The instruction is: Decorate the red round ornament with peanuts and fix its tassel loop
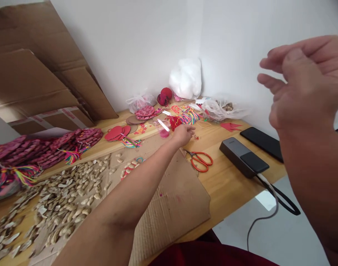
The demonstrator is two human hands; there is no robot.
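On the counter (230, 184), the left hand (183, 133) reaches far threads (188, 117), fingers' grip unclear; the right hand (304, 85) hovers, fingers open, empty.

Soft, even daylight is filling the room; shadows are lying faint, and the raised right hand (304, 85) is looking slightly blurred, perhaps from nearness.

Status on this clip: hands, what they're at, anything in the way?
Left hand stretched out at the coloured threads, grip unclear. Right hand raised, open, empty. Scissors lie beside the reach, apart.
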